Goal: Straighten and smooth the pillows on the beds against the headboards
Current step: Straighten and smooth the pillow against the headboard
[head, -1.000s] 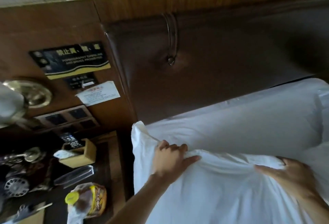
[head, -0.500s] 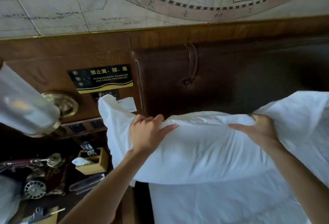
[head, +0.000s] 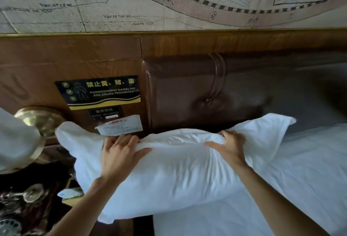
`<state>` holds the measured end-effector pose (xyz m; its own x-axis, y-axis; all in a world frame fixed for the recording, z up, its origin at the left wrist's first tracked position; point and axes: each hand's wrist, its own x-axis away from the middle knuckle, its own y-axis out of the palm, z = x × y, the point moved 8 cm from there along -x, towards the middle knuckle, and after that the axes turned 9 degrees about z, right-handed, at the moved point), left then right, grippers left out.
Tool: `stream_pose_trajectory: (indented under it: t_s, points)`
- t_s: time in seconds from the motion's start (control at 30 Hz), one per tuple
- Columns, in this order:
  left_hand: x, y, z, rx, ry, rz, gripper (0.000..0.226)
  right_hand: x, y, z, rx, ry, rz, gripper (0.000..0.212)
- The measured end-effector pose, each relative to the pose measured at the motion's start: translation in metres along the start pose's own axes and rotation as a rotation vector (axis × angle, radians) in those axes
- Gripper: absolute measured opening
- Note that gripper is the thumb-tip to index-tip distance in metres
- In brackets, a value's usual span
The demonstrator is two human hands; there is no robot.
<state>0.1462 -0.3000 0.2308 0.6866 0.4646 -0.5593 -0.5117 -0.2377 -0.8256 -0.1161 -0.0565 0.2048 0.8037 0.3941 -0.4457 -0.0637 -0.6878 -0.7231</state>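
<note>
Both hands — left hand (head: 120,153) and right hand (head: 230,144) — grip the pillow's (head: 169,175) top edge, now lifted off the bed (head: 300,188) below the headboard (head: 187,89) — seemingly mid-fluff, not yet reset.

two bare forearms, left hand (head: 120,153) and right hand (head: 230,145) without sleeves, rings or gloves.
</note>
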Motion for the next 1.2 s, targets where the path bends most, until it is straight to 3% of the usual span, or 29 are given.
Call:
stream_pose_trajectory:
  t_s: [0.1, 0.27, 0.43, 0.57, 0.7, 0.8, 0.87, 1.0, 1.1, 1.2]
  points:
    - [-0.002, 0.014, -0.010, -0.021, 0.006, -0.030, 0.057, -0.013, 0.005, 0.030, 0.045, -0.028, -0.124, 0.067]
    - [0.000, 0.027, -0.031, 0.052, -0.060, -0.060, 0.054, -0.043, -0.035, 0.076, 0.350, -0.212, -0.139, 0.076]
    - [-0.002, 0.023, -0.026, 0.032, -0.103, -0.034, 0.048, -0.041, -0.041, 0.078, 0.541, -0.247, -0.080, 0.037]
    - [-0.010, 0.006, -0.023, -0.016, -0.120, -0.011, 0.050, -0.072, -0.069, 0.065, 0.474, -0.301, -0.010, 0.047]
    - [-0.018, 0.005, -0.022, -0.006, -0.180, -0.044, 0.048, -0.089, -0.072, 0.066, 0.538, -0.304, 0.026, 0.028]
    - [-0.015, 0.021, -0.015, -0.042, -0.086, -0.146, 0.052, -0.072, -0.058, 0.090, 0.501, -0.136, 0.053, 0.020]
    - [-0.010, 0.026, -0.011, -0.066, -0.018, -0.190, 0.055, -0.050, -0.052, 0.093, 0.436, -0.097, 0.117, 0.030]
    - [-0.001, 0.002, 0.009, -0.037, -0.008, -0.079, 0.052, -0.003, -0.048, 0.032, 0.117, -0.173, 0.319, 0.031]
    - [0.018, -0.006, 0.082, 0.051, 0.186, 0.013, 0.048, 0.038, -0.013, -0.037, -0.099, -0.280, 0.241, 0.029]
    - [0.042, 0.029, 0.137, 0.032, 0.380, -0.081, 0.054, 0.073, 0.028, -0.069, -0.033, -0.341, 0.147, 0.036]
